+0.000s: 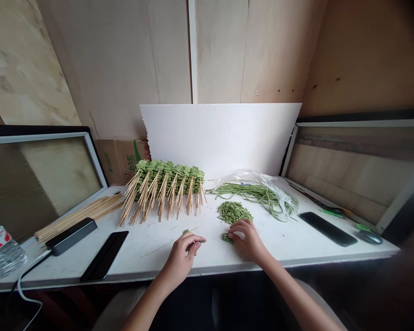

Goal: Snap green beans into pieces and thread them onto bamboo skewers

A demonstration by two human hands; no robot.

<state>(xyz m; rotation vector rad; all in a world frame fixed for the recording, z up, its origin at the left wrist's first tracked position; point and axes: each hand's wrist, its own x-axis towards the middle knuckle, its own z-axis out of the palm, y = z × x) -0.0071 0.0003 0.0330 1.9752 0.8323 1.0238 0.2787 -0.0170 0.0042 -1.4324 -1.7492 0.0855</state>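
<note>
My left hand (184, 253) is closed near the table's front edge, its fingers pinched round short green bean pieces (186, 232) that poke out past the fingers. A thin stick lies or points out beside it. My right hand (245, 239) rests on the table with curled fingers at a few cut bean pieces (227, 237); what its fingertips grip is hidden. Just behind it sits a pile of cut beans (234, 211). Stacked skewers of green beans (170, 177) stand at the back left, their bare wooden ends (162, 198) pointing forward.
Long whole beans (244, 189) lie by a clear plastic bag (283, 202). Loose skewers (79, 215), a black box (71, 236), a phone (105, 255) and a water bottle (2, 250) are left. A black slab (327, 228) and mouse (370, 237) are right.
</note>
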